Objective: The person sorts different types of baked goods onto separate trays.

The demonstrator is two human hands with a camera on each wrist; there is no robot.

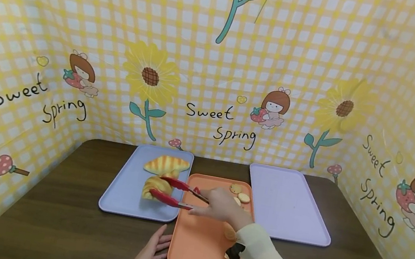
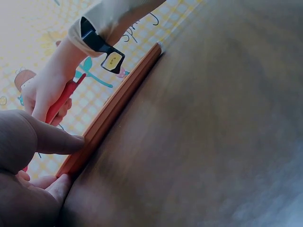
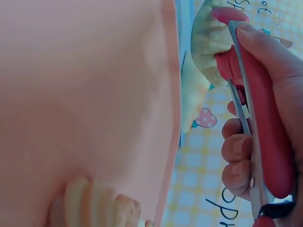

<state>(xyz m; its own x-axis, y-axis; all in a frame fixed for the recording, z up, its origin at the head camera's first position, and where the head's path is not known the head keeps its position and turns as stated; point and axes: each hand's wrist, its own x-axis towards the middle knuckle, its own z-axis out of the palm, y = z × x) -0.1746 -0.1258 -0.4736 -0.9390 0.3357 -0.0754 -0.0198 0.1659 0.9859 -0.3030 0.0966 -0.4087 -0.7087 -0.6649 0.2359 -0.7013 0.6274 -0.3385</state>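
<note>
I see the orange tray [image 1: 197, 242] at lower centre, the left hand [image 1: 150, 255] resting loosely against its edge, the right hand [image 1: 217, 204] gripping red tongs [image 1: 168, 199] around the nearer croissant [image 1: 153, 183], left of centre, seemingly the pinching step, whose next move calls for even pressure.

Screened-off tabletop spot, kind of room unclear
Yellow-checked cloth [image 1: 202, 64], printed with sunflowers [image 1: 150, 76] and "Sweet Spring", rises behind and on both sides of a dark wood-grain table [image 1: 72, 226].
</note>
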